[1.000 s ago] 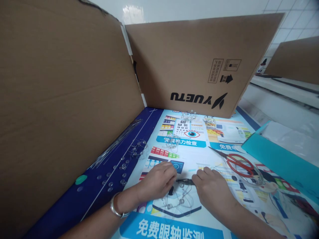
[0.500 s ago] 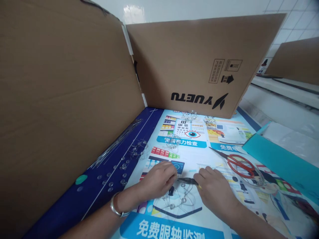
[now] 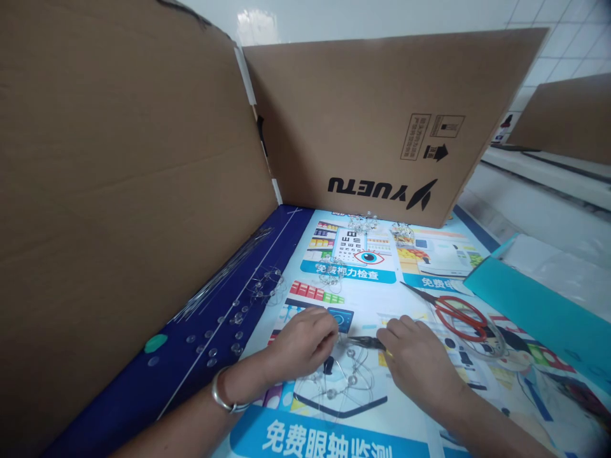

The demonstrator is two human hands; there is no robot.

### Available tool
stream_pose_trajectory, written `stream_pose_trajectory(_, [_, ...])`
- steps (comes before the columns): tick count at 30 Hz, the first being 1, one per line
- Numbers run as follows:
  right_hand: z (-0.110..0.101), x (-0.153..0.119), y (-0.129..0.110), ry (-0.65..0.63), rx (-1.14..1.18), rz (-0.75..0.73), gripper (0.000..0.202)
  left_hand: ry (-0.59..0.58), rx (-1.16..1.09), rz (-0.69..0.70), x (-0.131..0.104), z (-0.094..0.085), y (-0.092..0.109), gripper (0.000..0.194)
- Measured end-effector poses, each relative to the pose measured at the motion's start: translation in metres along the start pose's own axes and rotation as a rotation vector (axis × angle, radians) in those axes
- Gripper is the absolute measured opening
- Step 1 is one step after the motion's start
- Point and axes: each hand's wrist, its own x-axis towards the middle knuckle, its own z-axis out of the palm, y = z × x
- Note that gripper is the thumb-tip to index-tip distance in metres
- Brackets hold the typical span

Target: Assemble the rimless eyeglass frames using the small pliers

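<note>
Between my two hands, a pair of dark-jawed pliers (image 3: 366, 342) points left, its handles inside my closed right hand (image 3: 420, 359). My left hand (image 3: 305, 340), with a silver bangle at the wrist, is pinched at one end of a looped wire piece with clear beads (image 3: 352, 380). That wire piece spreads below and between the hands, over the printed sheet. The plier tips are just right of my left fingertips, near thin wire; whether they grip it is too small to tell.
Red-handled scissors (image 3: 461, 318) lie at right, beside a teal box (image 3: 544, 312). Loose clear beads (image 3: 212, 353), a green disc (image 3: 155, 344) and straight wires (image 3: 224, 273) lie at left. Beaded wire pieces (image 3: 267, 285) sit farther back. Cardboard panels (image 3: 372, 127) stand behind and left.
My right hand and the pliers have moved slightly right, so the tips are farther from my left fingers. My left hand has barely moved.
</note>
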Motion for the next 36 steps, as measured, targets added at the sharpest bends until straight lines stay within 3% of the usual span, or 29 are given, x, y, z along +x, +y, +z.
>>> stream_pose_trajectory(9, [-0.013,0.002,0.006,0.001,0.046,-0.001,0.015,0.128,0.058,-0.097,0.000,0.002,-0.003,0.010])
stream_pose_trajectory(14, [-0.020,0.001,0.011,-0.027,0.045,-0.023,0.015,0.143,0.043,-0.151,-0.001,0.003,-0.006,0.008])
stream_pose_trajectory(22, [-0.048,0.003,0.049,-0.037,-0.094,0.080,0.016,0.123,0.007,-0.195,0.000,0.004,-0.008,0.008])
stream_pose_trajectory(27, [-0.052,0.000,0.068,-0.142,-0.134,0.150,0.015,0.128,-0.033,-0.195,0.001,0.005,-0.009,0.009])
stream_pose_trajectory(32, [-0.051,-0.002,0.070,-0.277,-0.140,0.055,0.015,0.119,-0.046,-0.236,0.000,0.005,-0.010,0.008])
stream_pose_trajectory(36, [-0.045,-0.002,0.067,-0.287,-0.151,-0.015,0.016,0.106,-0.043,-0.256,0.001,0.003,-0.009,0.007])
